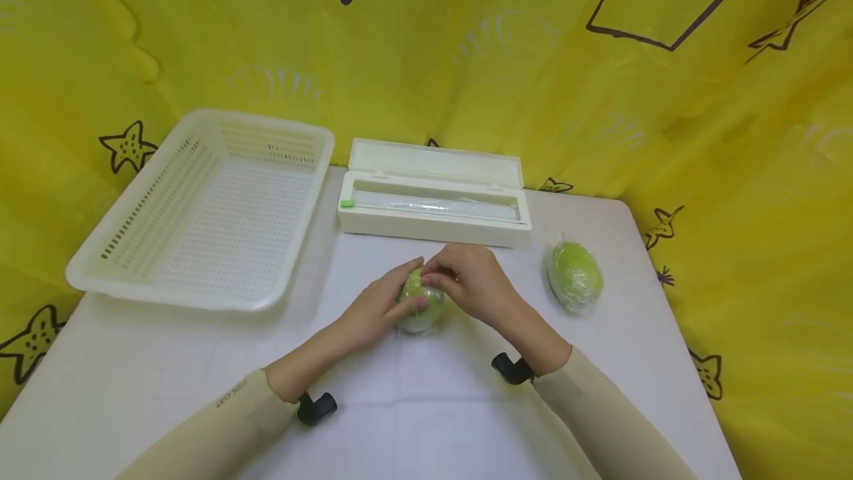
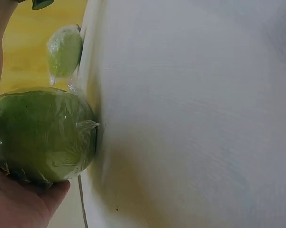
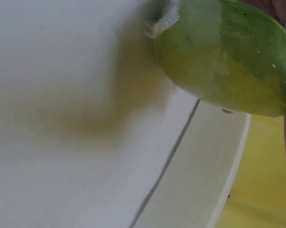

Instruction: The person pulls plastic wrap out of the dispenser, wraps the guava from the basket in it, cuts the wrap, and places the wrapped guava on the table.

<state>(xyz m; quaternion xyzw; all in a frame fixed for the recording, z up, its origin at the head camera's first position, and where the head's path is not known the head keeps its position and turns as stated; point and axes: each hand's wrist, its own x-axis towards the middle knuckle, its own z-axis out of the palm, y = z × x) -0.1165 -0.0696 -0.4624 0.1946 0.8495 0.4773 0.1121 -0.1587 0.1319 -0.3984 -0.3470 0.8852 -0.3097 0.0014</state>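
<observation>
A green mango (image 1: 421, 306) in clear cling film stands on the white table between both hands. My left hand (image 1: 378, 307) grips it from the left, thumb across its near side. In the left wrist view the mango (image 2: 43, 135) fills the palm, a loose tip of film sticking out low on it. My right hand (image 1: 469, 281) is curled over the top, thumb and forefinger pinching the film there. The right wrist view shows the mango (image 3: 223, 57) with a crumpled film end near the table. A second wrapped mango (image 1: 575, 278) lies to the right.
A white slatted basket (image 1: 300, 243) stands at the back left. Behind the hands is a cling film dispenser box (image 1: 433, 227), lid raised, with the film roll (image 1: 433, 204) inside. A yellow patterned curtain (image 1: 413, 58) hangs behind the table (image 1: 426, 421).
</observation>
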